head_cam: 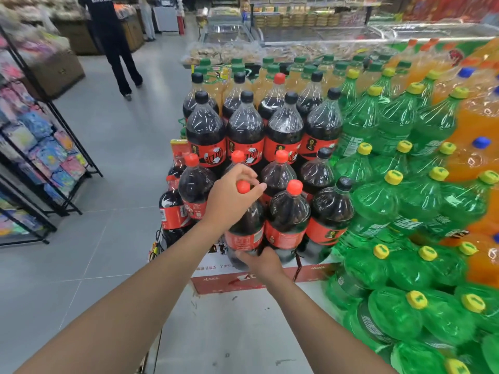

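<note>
Both hands grip cola bottle: left hand neck, right hand base.

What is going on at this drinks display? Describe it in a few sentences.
A person handles a big cola bottle at the front of a shop display. The left hand grips its neck by the red cap; the right hand holds its base. Behind stand other cola bottles, green bottles to the right.
</note>
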The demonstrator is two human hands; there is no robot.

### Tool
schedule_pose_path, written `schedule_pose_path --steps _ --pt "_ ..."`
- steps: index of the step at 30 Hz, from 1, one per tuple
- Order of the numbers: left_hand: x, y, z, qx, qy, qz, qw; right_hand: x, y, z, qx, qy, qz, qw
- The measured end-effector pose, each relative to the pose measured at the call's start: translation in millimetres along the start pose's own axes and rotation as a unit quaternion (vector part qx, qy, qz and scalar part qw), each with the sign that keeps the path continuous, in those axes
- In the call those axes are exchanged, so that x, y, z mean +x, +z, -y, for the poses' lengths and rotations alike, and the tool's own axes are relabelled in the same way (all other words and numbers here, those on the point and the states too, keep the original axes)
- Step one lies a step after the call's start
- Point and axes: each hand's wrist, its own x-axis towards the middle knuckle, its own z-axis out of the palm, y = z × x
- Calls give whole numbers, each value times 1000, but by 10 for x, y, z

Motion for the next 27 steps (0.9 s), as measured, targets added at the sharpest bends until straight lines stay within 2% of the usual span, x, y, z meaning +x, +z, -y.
schedule_pose_path --steps 2,6,11,14,17,19,23,27 --pt "-77 -41 -70 48 21 6 999 -54 -97 -36 -18 -3 7 1000" --pt "-406 -64 -300 117 115 -50 985 -202 -465 -112 -118 -49 8 992" --pt "-861 166 -557 121 243 -42 962 -578 -1162 -193 -250 -88 -67 962" --pt "-1013 422 -704 106 282 -9 954 -907 -1594 -288 -325 -149 -172 918" --pt "-1123 689 -825 110 297 46 947 -1265 -1998 -510 -399 -183 -315 841" --pt "-1188 879 -888 103 302 99 943 -1511 -2230 -712 -418 -147 -364 819" --pt "-1389 1295 -1028 94 288 219 928 -2238 -2538 -1067 -416 -30 -385 823" --pt "-1685 1677 -1306 98 302 300 900 -2921 -2732 -1483 -371 34 -418 829"
